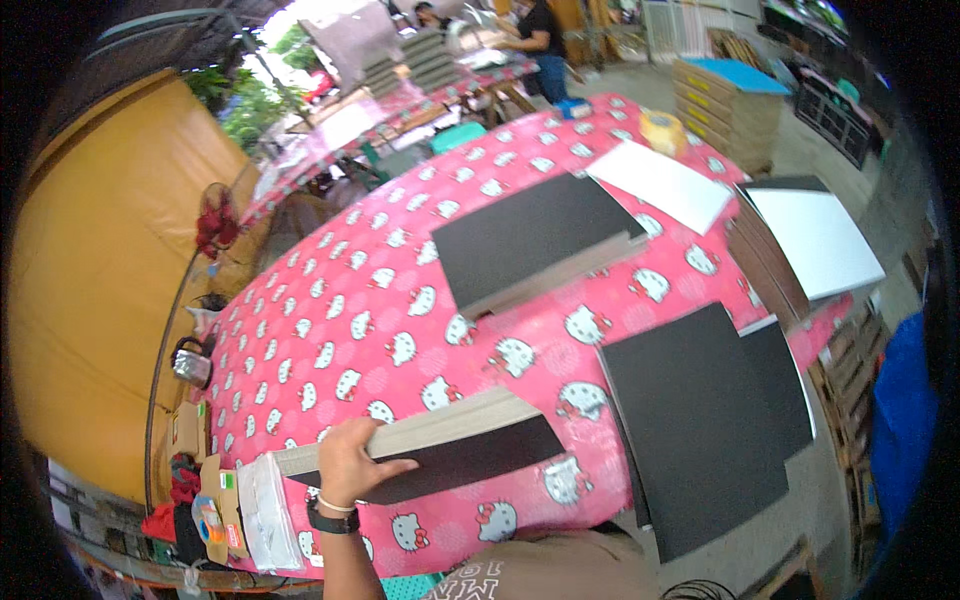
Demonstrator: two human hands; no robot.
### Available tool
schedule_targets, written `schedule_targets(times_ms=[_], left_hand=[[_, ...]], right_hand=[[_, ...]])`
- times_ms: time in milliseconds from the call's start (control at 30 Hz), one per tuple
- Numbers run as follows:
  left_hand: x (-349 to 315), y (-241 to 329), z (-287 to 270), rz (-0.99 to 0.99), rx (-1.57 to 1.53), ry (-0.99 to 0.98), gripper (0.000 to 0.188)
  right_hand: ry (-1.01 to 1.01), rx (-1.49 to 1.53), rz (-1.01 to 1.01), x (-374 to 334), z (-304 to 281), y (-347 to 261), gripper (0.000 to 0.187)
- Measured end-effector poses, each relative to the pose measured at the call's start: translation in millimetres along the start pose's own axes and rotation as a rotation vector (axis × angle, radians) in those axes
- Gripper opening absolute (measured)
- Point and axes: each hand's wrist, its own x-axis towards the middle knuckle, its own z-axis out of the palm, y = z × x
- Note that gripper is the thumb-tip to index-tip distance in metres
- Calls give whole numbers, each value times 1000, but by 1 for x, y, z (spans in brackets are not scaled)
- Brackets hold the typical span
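My left hand (350,462), with a dark watch and a pale band at the wrist, is closed on the left end of a stack of black boards (470,467). The thumb presses on the black face, and the fingers go over the light grey edges, where their tips are hidden. The stack stands on its long side, tilted, on the pink patterned tablecloth (400,350). My right hand is not in view. To the right, large black sheets (700,430) overhang the table's near edge. Farther back lies another stack of black boards (540,240), lying flat.
White sheets (665,185) and a white-topped stack (820,240) lie at the right. A tape roll (662,132) sits at the far edge. White packets (268,512) and small cartons (222,505) stand at the left. People work at a far table.
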Motion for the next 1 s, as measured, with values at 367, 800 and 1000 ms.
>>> schedule_targets(times_ms=[367, 800, 1000], left_hand=[[-1, 6, -1, 66, 6, 47, 49], [-6, 10, -3, 56, 32, 43, 48], [-8, 9, -2, 66, 20, 67, 49]], right_hand=[[-49, -70, 39, 48, 6, -47, 46], [-70, -76, 54, 48, 8, -42, 45], [-71, -78, 60, 46, 8, -40, 45]])
